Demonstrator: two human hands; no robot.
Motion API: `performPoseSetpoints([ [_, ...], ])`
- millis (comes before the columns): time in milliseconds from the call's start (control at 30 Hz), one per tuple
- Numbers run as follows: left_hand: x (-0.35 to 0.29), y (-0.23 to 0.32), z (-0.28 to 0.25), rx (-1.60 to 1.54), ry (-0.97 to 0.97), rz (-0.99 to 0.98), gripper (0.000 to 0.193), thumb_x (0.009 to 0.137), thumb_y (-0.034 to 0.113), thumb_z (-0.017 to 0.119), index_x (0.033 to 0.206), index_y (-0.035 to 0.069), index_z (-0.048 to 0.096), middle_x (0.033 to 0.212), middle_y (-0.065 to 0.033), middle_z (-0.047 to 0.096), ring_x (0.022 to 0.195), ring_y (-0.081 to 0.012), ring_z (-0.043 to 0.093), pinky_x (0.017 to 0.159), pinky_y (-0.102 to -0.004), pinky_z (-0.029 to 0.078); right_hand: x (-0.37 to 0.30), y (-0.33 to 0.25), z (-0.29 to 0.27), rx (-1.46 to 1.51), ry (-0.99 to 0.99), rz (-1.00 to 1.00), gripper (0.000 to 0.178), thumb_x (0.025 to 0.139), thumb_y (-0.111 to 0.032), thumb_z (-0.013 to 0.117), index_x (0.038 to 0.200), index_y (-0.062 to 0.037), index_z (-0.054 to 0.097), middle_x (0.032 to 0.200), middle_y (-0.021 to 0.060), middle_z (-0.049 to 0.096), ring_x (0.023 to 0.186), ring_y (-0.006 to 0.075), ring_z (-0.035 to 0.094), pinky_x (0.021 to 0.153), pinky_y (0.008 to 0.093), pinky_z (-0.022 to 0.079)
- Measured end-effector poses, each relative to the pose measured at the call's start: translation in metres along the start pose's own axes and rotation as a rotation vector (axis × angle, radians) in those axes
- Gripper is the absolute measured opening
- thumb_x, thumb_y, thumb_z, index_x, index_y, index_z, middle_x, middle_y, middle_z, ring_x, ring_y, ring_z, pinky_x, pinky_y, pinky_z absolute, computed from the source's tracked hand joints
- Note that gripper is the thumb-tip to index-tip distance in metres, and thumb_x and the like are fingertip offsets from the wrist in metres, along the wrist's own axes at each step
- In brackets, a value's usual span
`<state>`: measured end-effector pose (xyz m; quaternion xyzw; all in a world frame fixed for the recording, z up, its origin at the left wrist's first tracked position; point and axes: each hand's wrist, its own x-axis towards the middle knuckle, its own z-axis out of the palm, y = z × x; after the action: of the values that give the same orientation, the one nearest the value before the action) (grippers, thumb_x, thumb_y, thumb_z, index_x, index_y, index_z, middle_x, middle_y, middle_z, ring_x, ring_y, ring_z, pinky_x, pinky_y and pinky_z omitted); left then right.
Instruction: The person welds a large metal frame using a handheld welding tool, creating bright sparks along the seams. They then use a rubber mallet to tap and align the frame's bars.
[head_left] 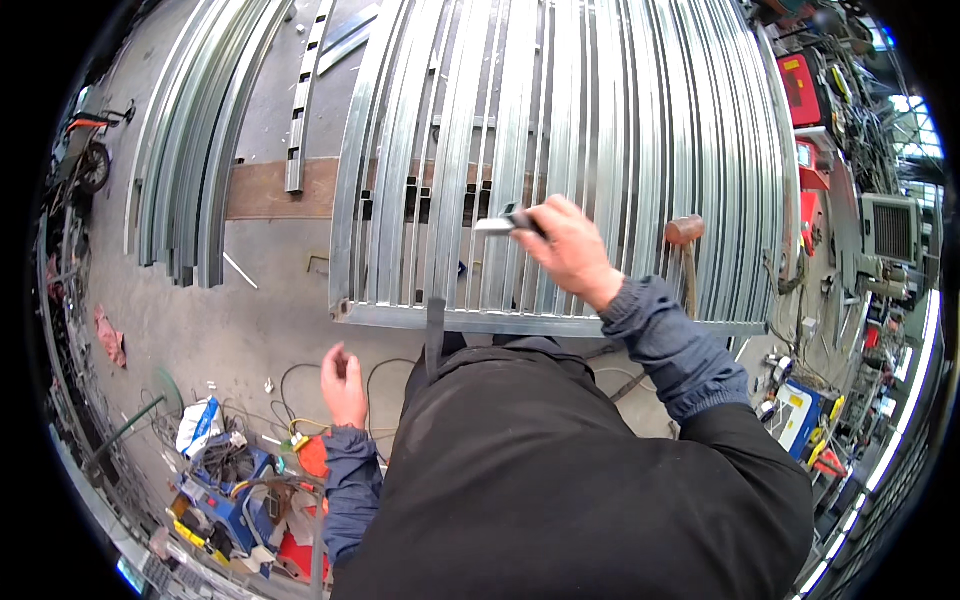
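Note:
My right hand is raised over a frame of galvanised metal bars. Its fingers are closed on a small piece with a pale, squared end and a dark part near the fingertips; its kind is not clear. My left hand hangs beside my body, short of the frame's near edge. Its fingers are loosely apart and nothing shows in them. Right of my right hand, a mallet with a brown cylindrical head rests on the bars, its handle pointing towards me.
More long metal profiles lie at the left, and a slotted bar lies between them and the frame. Cables, a blue toolbox and a white bag crowd the lower left. Red machines stand at the right.

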<state>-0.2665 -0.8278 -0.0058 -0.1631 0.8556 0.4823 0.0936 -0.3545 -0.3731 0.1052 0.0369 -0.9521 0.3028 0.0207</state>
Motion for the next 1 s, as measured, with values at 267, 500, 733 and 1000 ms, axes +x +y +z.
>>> performPoseSetpoints([
  [267, 0.046, 0.173, 0.036, 0.086, -0.632, 0.427, 0.109, 0.08, 0.013, 0.088, 0.171, 0.009, 0.03, 0.134, -0.0146, 0.073, 0.123, -0.0346, 0.07, 0.106, -0.0434, 0.055, 0.006, -0.094, 0.074, 0.37, -0.284, -0.188, 0.03, 0.098, -0.033, 0.079, 0.112, -0.0061, 0.074, 0.099, 0.0133, 0.065, 0.096, 0.0345, 0.067, 0.082, 0.045, 0.057],
  [500, 0.029, 0.088, 0.03, -0.076, -0.459, 0.172, 0.099, 0.087, 0.021, 0.086, 0.168, 0.008, 0.032, 0.126, -0.021, 0.074, 0.12, -0.0318, 0.073, 0.106, -0.0414, 0.055, 0.05, 0.027, 0.108, 0.186, -0.182, 0.212, 0.041, 0.1, -0.031, 0.075, 0.135, -0.0091, 0.071, 0.123, 0.0161, 0.068, 0.115, 0.0347, 0.067, 0.103, 0.0477, 0.055],
  [733, 0.0, 0.032, -0.022, -0.102, -0.324, -0.184, 0.052, 0.098, 0.008, 0.077, 0.144, 0.002, 0.054, 0.106, -0.0081, 0.073, 0.094, -0.0173, 0.069, 0.087, -0.0341, 0.057, 0.106, 0.11, 0.14, -0.171, -0.37, 0.063, 0.061, 0.095, -0.031, 0.08, 0.15, -0.0105, 0.061, 0.138, 0.0166, 0.062, 0.134, 0.0378, 0.056, 0.118, 0.0461, 0.047],
  [1000, -0.03, 0.028, -0.031, -0.353, -0.168, -0.278, 0.032, 0.093, 0.001, 0.086, 0.12, 0.003, 0.07, 0.104, -0.0001, 0.072, 0.092, -0.0089, 0.065, 0.082, -0.0269, 0.054, 0.122, 0.112, 0.168, -0.309, -0.337, -0.176, 0.029, 0.095, -0.021, 0.075, 0.12, -0.0066, 0.07, 0.118, 0.0144, 0.065, 0.117, 0.035, 0.063, 0.104, 0.0452, 0.054],
])
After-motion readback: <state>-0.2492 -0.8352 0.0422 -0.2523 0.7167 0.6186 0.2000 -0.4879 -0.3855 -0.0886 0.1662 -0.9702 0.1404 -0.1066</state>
